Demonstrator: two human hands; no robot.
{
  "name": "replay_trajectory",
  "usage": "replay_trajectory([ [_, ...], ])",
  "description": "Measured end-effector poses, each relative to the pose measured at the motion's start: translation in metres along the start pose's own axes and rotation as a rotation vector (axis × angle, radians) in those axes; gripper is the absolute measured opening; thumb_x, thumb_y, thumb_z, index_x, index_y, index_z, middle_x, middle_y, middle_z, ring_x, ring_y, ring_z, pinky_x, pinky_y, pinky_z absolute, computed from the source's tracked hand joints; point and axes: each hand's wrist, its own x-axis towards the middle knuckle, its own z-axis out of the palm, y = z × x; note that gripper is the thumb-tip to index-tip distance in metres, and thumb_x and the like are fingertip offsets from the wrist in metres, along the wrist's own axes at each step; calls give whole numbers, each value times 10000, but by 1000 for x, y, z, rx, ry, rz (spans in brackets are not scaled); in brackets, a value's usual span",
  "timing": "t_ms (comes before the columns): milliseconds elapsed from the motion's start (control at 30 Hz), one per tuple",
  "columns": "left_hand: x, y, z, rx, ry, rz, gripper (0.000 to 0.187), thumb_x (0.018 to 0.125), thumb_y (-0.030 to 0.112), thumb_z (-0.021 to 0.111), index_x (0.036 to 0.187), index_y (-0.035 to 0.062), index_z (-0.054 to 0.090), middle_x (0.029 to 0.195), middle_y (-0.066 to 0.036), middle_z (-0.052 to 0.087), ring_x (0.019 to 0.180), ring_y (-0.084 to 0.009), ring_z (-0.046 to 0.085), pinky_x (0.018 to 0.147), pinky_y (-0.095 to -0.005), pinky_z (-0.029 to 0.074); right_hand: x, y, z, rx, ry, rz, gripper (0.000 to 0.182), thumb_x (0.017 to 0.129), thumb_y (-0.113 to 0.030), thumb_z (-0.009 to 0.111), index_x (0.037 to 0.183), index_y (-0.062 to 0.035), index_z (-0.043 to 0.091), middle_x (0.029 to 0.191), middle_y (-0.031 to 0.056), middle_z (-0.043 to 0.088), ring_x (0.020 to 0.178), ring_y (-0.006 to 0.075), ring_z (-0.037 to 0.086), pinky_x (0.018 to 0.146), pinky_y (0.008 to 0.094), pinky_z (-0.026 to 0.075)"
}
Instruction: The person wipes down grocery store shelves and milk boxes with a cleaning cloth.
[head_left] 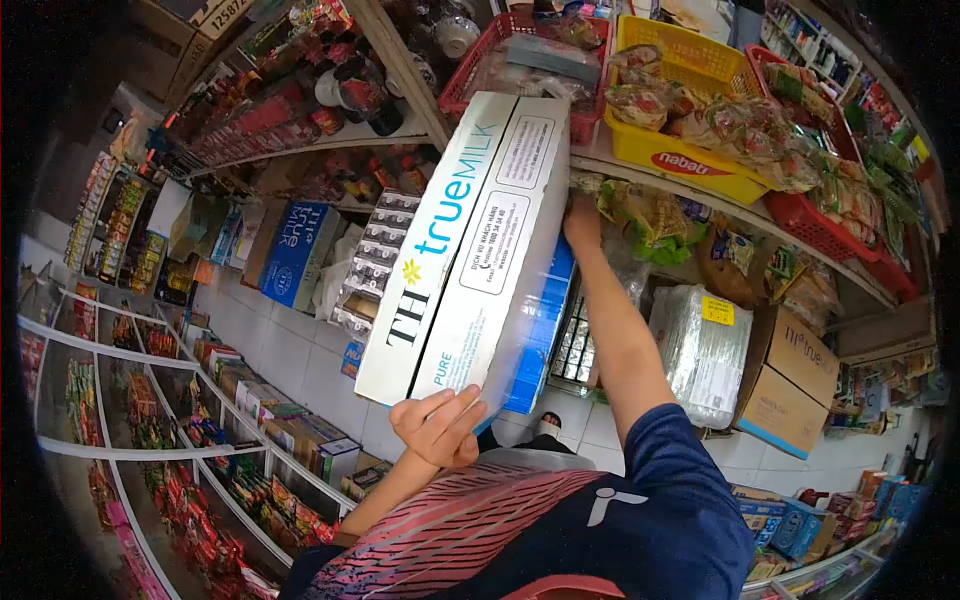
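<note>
A large white carton [480, 240] printed "TH true MILK" is tilted in front of me, long side pointing away. My left hand [440, 425] presses its bent fingers against the near end, at the lower corner. My right arm reaches along the right side. There my right hand [582, 225] grips the far part of the carton, its fingers mostly hidden. Below the carton shows the blue side of a box [540, 330], overlapping the carton's right edge in this view.
Shelving with a red basket [465, 75] and a yellow basket [690, 175] of packaged food stands ahead. At right on the floor are a plastic-wrapped pack [700, 355] and a brown carton [790, 380]. Egg trays [385, 245] and a blue milk carton [297, 255] lie left. Snack racks [150, 400] line the left.
</note>
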Motion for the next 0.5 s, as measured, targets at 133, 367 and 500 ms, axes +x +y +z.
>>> replay_trajectory([
  [133, 0, -2, -1, -5, 8, -1, 290, 819, 272, 390, 795, 134, 644, 894, 17, 639, 807, -153, 507, 685, -288, 343, -1, 10, 6, -142, 58, -226, 436, 809, -125, 390, 1229, -8, 391, 1240, 199, 414, 1171, 339, 364, 973, 410, 304],
  [367, -4, -3, 6, -28, 90, 19, 266, 805, 266, 402, 827, 173, 651, 920, 34, 641, 825, -110, 525, 671, -258, 323, -114, -40, -52, 93, 18, -188, 211, 620, 30, 458, 820, 8, 523, 792, 207, 527, 814, 381, 477, 712, 449, 378],
  [500, -8, -8, 8, -117, 126, 90, 241, 772, 204, 415, 811, 114, 635, 896, -52, 642, 753, -182, 561, 676, -288, 353, -210, -27, -35, 284, 93, -436, 142, 643, -2, 451, 773, -31, 500, 790, 180, 495, 798, 371, 449, 706, 441, 361],
])
